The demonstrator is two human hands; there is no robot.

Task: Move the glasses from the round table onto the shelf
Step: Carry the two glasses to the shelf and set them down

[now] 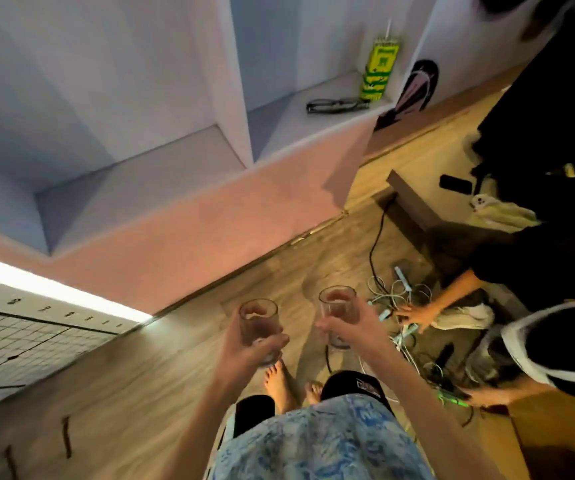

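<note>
Glasses upright, fingers wrapped around

Dim, motion-blurred (edges warped), bright strip left

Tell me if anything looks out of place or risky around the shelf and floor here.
A tangle of cables sprawls loose on the floor, right of the bare feet, where another person's hand reaches in; it could trip someone. Both glasses are held upright, nothing spilled. Eyeglasses lie on the shelf.
</note>
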